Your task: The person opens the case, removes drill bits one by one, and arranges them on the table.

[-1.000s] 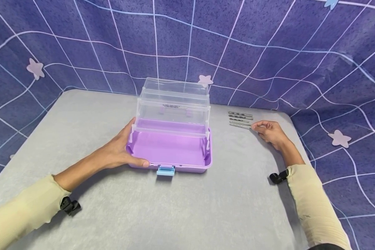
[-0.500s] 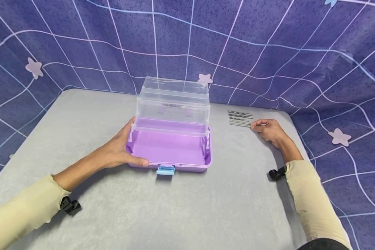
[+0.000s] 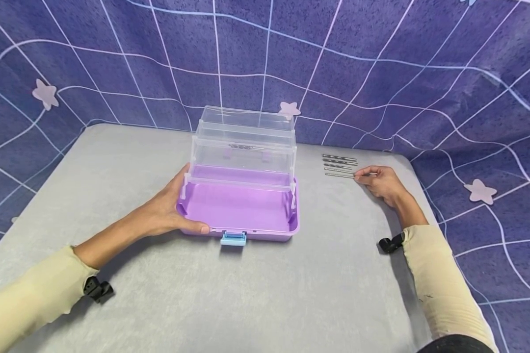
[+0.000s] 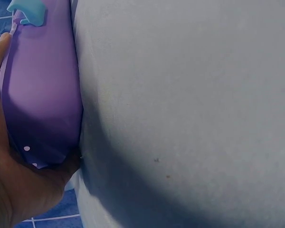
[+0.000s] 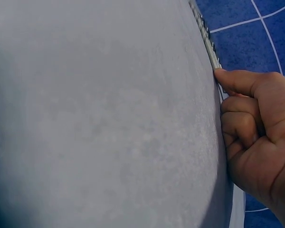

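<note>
My left hand (image 3: 161, 213) grips the left end of a purple tool box (image 3: 238, 206), its thumb over the front rim. The box stands open on the table, with clear tiered trays (image 3: 245, 174) raised at the back and a light blue latch (image 3: 233, 239) at the front. A few drill bits (image 3: 246, 147) show in one upper tray. To the right, several drill bits (image 3: 339, 161) lie in a row. My right hand (image 3: 382, 185) pinches the right end of the nearest, thin drill bit (image 3: 339, 175) between thumb and index finger; the other fingers are curled.
A grey cloth-like surface covers the table (image 3: 265, 294). Behind it and at both sides hangs a blue curtain (image 3: 265, 54) with a line grid and stars. The table's right edge runs close to the right forearm (image 3: 428, 274).
The nearest drill bit has shifted slightly apart from the row, with the right hand pinching its end. The left hand and the box stay put; the head view has tilted slightly.
</note>
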A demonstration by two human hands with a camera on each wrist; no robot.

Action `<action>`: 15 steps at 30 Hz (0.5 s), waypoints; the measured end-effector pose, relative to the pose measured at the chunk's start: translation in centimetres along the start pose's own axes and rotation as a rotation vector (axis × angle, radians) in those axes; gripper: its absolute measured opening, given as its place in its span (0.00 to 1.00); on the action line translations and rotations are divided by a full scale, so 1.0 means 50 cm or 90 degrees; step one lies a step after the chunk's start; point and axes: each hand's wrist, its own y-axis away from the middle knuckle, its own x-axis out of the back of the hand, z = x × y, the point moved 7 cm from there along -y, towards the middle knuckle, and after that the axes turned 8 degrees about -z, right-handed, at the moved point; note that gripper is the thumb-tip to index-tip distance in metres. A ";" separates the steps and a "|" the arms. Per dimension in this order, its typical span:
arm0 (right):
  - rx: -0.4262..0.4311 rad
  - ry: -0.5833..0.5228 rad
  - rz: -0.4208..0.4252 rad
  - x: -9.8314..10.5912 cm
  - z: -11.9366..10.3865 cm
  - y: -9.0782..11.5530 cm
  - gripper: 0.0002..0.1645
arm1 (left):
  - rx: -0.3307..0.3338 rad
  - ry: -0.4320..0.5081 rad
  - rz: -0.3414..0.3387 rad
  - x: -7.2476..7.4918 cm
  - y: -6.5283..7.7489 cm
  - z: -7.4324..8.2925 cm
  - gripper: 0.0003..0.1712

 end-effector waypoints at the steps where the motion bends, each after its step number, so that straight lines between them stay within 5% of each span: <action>1: 0.001 -0.004 0.001 0.000 -0.001 0.001 0.03 | -0.002 0.005 -0.002 0.000 0.000 0.000 0.95; 15: 0.009 -0.059 -0.038 -0.007 -0.018 0.008 0.04 | 0.003 -0.002 0.000 0.001 0.002 -0.002 0.95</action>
